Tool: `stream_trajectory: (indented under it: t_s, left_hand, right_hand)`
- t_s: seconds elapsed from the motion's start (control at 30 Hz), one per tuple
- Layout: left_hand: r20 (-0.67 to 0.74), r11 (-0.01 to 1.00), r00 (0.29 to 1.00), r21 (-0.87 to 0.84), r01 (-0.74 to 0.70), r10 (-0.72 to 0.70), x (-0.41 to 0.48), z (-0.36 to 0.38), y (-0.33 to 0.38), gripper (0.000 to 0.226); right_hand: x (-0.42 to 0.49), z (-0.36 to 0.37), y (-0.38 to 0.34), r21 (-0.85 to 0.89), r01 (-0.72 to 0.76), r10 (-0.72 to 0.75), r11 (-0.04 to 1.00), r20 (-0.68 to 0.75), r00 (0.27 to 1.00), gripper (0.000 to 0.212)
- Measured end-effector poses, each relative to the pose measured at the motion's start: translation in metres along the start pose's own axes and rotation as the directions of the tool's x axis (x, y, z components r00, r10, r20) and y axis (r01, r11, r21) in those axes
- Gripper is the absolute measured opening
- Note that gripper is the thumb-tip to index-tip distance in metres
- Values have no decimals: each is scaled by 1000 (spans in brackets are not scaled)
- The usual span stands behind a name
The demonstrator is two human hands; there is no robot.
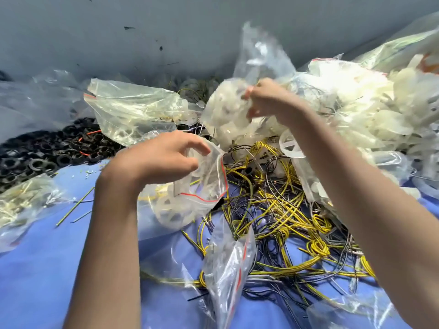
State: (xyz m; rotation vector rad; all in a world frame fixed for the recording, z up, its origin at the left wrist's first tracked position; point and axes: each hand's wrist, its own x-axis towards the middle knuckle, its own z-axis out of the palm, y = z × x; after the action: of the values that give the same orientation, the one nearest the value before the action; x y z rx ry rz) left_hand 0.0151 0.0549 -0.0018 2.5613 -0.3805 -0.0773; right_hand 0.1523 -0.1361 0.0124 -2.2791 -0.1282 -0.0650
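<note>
**A:** so where are your bags at?

**B:** your left hand (164,155) pinches the zip bag (202,188) at its mouth, low over the blue surface (47,281). your right hand (268,100) grips the bag of white parts (225,115), up behind the yellow wires (273,210).
</note>
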Motion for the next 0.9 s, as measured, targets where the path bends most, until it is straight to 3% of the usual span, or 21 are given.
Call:
stream_trajectory:
  t_s: [0.07,0.13,0.2,0.3,0.37,0.47,0.53,0.63,0.8,0.9]
  left_hand:
    - [9,1000,1000,12,-6,6,2,2,2,40]
    - [-19,1000,1000,-5,-4,4,3,2,1,35]
    - [-72,999,997,-32,-8,5,3,3,1,30]
    - [-138,999,990,-42,-6,0,7,5,1,31]
    - [-161,998,987,-60,-8,-1,9,7,3,37]
    - [-193,995,981,-103,-8,-12,11,10,11,44]
    - [-239,989,971,-142,-34,-1,12,11,16,40]
    - [-312,975,950,-205,-90,23,10,12,22,32]
    - [-365,922,931,-369,-115,-30,12,11,24,44]
    - [-327,913,945,-393,-110,-26,10,12,30,57]
  right_hand:
    - [-4,14,18,-128,-21,37,992,132,991,31]
    - [-11,21,25,-95,6,6,995,126,992,32]
    - [-21,19,22,10,22,-22,1000,44,999,29]
    - [-38,3,15,15,110,-106,994,-165,980,25]
    - [-58,-7,5,140,181,-149,973,-218,965,18]
    - [-92,-17,-4,534,185,-192,825,-42,980,18]
    - [-109,-16,-5,614,127,-245,779,111,963,21]
    - [-119,-15,0,629,82,-289,773,233,929,21]
    - [-117,-14,13,569,67,-305,819,335,891,17]
    - [-115,-11,20,428,69,-252,901,389,886,15]
